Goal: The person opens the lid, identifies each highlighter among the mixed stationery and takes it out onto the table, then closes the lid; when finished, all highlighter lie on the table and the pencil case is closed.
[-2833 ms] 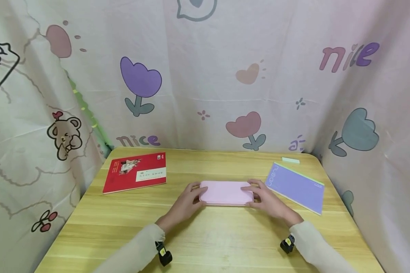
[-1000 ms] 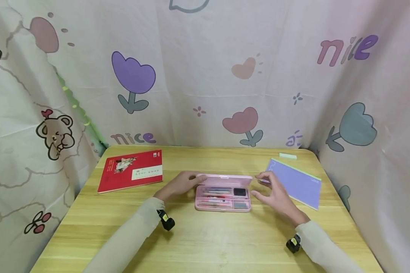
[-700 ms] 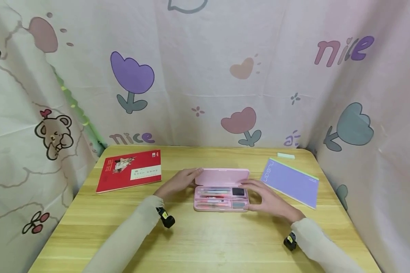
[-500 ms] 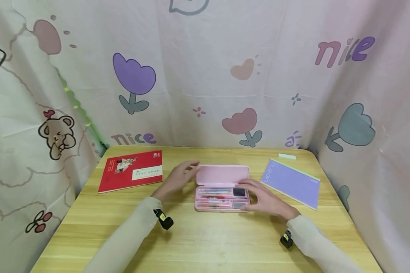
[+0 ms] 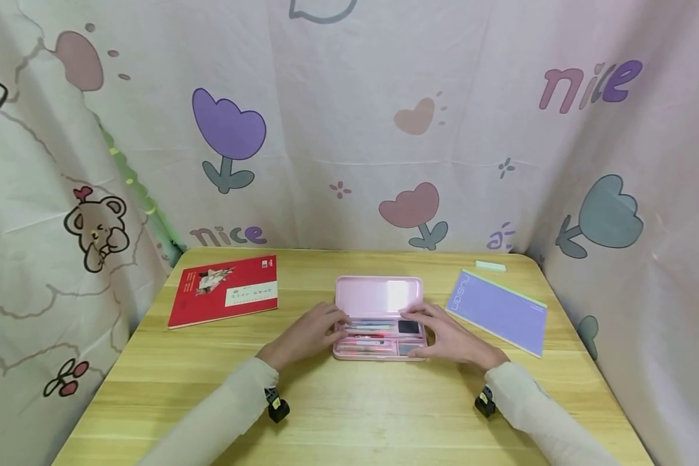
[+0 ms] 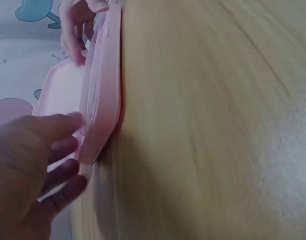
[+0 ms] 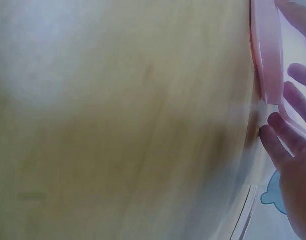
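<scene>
A pink pencil case point(image 5: 384, 359) lies on the table with its lid point(image 5: 367, 294) folded back. Several pens point(image 5: 364, 350) fill its long compartments; a black block point(image 5: 408, 327) and a grey block point(image 5: 408, 349) sit at its right end. My left hand point(image 5: 307, 333) reaches over the left end, fingertips near the pens and little bent. In the left wrist view, its thumb is right at the case wall point(image 6: 103, 105). My right hand point(image 5: 448, 333) spans the right end, thumb at the front rim and index finger near the hinge. Its other fingers point(image 7: 300, 97) lie behind the case.
A red book point(image 5: 227, 291) lies at the left of the wooden table point(image 5: 378, 414). At the right is a purple notebook point(image 5: 501, 314), with a small pale green block point(image 5: 490, 266) behind it. A printed curtain point(image 5: 326, 129) hangs around the table.
The pencil case went from closed to open, its lid swinging back. My left hand let go of the lid and came forward over the left end. My right hand returned to the right end.
</scene>
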Tool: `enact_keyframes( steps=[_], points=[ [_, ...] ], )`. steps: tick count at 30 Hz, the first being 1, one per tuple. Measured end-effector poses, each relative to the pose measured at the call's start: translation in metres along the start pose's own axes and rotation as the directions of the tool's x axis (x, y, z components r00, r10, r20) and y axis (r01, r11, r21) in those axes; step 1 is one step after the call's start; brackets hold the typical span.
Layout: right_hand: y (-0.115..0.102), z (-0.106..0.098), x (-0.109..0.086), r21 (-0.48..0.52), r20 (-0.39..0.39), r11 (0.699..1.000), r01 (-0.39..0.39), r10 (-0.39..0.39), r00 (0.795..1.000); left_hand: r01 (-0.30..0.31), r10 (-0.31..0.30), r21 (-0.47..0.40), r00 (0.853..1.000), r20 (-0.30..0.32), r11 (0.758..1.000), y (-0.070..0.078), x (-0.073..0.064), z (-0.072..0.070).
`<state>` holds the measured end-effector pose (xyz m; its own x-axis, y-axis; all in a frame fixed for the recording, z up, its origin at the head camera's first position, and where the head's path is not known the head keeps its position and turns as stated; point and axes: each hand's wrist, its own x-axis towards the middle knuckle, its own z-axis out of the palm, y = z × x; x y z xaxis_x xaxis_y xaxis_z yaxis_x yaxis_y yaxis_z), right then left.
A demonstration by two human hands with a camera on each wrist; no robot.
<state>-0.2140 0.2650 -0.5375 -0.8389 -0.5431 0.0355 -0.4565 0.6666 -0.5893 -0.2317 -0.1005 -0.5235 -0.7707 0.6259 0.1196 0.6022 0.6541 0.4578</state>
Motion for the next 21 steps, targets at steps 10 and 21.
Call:
enact_keyframes(
  steps=[10, 21],
  points=[
    [-0.001, 0.000, 0.002, -0.041, 0.016, 0.999, -0.025, 0.026, 1.000, -0.050, 0.042, 0.176, 0.998, 0.051, 0.983, -0.001, 0.006, 0.004],
    [-0.001, -0.001, 0.003, -0.061, 0.016, 0.998, -0.015, 0.016, 1.000, 0.003, 0.000, 0.023, 0.991, -0.137, 1.000, -0.009, -0.005, 0.000]
  ],
)
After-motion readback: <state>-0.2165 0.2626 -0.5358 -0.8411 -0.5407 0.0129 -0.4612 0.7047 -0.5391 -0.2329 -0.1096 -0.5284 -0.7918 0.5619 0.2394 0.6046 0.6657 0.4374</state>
